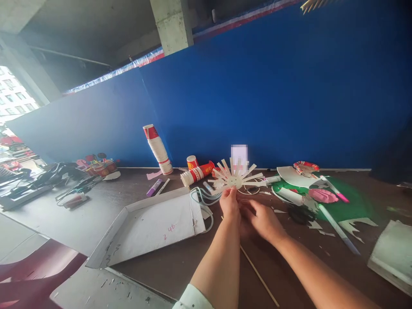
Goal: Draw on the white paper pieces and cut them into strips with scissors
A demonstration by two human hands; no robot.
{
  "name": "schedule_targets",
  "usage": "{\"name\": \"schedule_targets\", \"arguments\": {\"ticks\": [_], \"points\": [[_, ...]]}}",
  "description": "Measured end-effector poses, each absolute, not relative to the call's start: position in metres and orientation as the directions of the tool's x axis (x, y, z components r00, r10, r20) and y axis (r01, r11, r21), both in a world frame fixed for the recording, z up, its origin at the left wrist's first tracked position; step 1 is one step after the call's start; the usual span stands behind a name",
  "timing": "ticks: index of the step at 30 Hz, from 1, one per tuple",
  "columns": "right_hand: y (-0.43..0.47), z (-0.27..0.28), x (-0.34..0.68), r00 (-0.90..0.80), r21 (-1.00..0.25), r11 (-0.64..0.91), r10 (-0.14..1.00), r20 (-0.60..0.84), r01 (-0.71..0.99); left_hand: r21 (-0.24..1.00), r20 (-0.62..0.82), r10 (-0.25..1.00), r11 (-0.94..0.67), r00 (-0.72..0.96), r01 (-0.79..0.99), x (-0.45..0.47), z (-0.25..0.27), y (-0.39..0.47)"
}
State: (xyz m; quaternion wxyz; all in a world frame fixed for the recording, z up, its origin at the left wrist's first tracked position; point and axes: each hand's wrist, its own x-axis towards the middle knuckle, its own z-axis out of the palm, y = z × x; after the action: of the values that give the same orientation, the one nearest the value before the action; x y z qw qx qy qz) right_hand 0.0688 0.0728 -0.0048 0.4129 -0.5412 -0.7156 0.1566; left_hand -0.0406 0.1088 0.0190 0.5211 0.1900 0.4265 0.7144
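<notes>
Above the dark table, a white paper cup cut into strips (234, 182) is spread out like a flower. My left hand (229, 205) is closed on its lower side, thumb up near the round base. Just to the right, my right hand (264, 219) has its fingers curled in beside the left hand; its fingertips are partly hidden, and whatever they pinch is not visible. A thin wooden stick (259, 275) lies on the table below the hands, passing behind my left forearm.
Left of my hands lies a shallow white cardboard box lid (151, 227). Behind stand stacked paper cups (157, 150), with more cups lying (198, 173) alongside. A purple glue stick (154, 187), a white marker (339, 229), a pink crinkled paper piece (323, 195) and paper scraps lie around.
</notes>
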Motion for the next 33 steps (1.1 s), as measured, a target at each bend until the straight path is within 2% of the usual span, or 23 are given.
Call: {"name": "schedule_targets", "arguments": {"ticks": [5,9,13,17,26,33], "points": [[0.087,0.002,0.101,0.083,-0.554,0.202,0.891,0.445,0.807,0.835,-0.204,0.894,-0.054,-0.400,-0.547,-0.040,0.019,0.108],[0.105,0.011,0.142,0.230,-0.486,0.076,0.810,0.540,0.871,0.889,-0.248,0.880,0.040,-0.406,-0.456,-0.038,0.020,0.107],[0.120,0.002,0.172,0.364,-0.499,-0.057,0.757,0.543,0.865,0.936,-0.264,0.874,0.130,-0.408,-0.327,-0.036,0.021,0.104],[0.133,-0.014,0.186,0.454,-0.551,-0.133,0.737,0.502,0.824,0.943,-0.277,0.872,0.166,-0.404,-0.288,-0.034,0.022,0.103],[0.125,0.005,0.183,0.560,-0.701,-0.109,0.691,0.457,0.705,0.957,-0.287,0.876,0.242,-0.387,-0.162,-0.033,0.021,0.100],[0.111,0.028,0.166,0.660,-0.892,0.110,0.635,0.402,0.438,0.957,-0.274,0.893,0.291,-0.357,-0.007,-0.032,0.021,0.095]]}}
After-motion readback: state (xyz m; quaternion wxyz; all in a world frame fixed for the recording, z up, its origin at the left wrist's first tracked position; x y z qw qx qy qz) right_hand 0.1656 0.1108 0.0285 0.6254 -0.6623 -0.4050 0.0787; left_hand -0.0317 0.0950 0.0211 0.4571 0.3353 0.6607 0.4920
